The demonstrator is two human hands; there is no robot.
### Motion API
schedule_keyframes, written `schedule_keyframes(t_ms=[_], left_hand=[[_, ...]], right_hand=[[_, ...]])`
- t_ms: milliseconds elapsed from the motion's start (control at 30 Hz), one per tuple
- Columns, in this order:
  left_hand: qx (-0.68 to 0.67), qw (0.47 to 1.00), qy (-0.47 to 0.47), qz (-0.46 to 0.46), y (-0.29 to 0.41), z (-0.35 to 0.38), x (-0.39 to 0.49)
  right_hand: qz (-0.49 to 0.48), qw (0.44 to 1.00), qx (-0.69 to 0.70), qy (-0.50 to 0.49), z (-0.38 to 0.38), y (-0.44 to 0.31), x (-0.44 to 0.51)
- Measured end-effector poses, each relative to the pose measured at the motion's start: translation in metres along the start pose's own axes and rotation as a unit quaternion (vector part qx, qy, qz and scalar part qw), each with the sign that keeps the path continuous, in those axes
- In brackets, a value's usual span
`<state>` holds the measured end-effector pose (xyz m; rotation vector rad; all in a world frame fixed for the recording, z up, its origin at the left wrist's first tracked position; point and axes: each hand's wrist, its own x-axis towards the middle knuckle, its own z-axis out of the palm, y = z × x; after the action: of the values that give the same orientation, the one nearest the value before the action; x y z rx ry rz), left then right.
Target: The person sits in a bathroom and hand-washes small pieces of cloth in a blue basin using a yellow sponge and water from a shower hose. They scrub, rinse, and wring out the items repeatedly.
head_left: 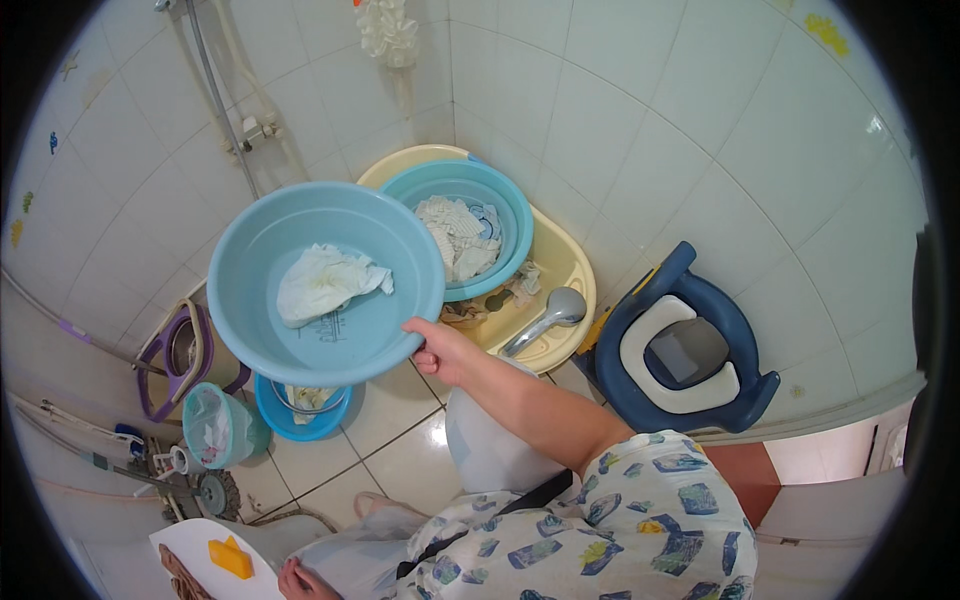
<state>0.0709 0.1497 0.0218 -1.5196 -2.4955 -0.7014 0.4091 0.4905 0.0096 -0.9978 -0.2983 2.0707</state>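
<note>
My right hand grips the near right rim of a large light-blue plastic basin, which is held up off the floor. Inside it lies a crumpled white cloth with a yellowish stain. My left hand is at the bottom edge, fingers curled and partly cut off, beside a rounded white surface. On that surface are a yellow-orange block, perhaps soap, and a brown cloth. Behind the raised basin, a turquoise basin holds striped and pale clothes.
The turquoise basin stands in a cream tub with a shower head and more cloth. A blue child's potty seat stands right. Left are a blue bucket, a lined turquoise bin and a purple-trimmed mop bucket on the tiled floor.
</note>
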Motion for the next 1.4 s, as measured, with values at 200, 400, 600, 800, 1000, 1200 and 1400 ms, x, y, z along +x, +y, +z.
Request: schedule_keyframes(t_ms=[200,400,600,800,1000,1200,1400], left_hand=[[0.0,0.999,0.029,0.02,0.002,0.002,0.0],[-0.002,1.0,0.012,-0.011,0.001,0.003,0.001],[-0.006,1.0,0.019,-0.019,0.003,0.003,-0.003],[0.001,1.0,0.019,-0.017,-0.001,0.004,-0.005],[0.015,0.999,0.033,-0.006,-0.009,0.01,-0.007],[0.014,0.999,0.035,-0.018,-0.01,0.013,-0.007],[0.018,0.999,0.032,-0.018,-0.004,0.012,-0.003]], right_hand=[[-0.01,1.0,-0.006,-0.026,-0.003,0.001,0.001],[-0.025,1.0,-0.003,-0.019,-0.004,-0.002,-0.001],[-0.034,0.999,0.013,-0.011,0.001,-0.007,-0.014],[-0.029,0.999,0.021,-0.017,0.001,-0.007,-0.012],[-0.014,0.999,0.027,-0.017,0.002,-0.009,-0.013],[-0.013,0.999,0.02,-0.023,-0.001,-0.009,-0.01],[-0.009,0.999,0.012,-0.032,-0.005,-0.007,-0.003]])
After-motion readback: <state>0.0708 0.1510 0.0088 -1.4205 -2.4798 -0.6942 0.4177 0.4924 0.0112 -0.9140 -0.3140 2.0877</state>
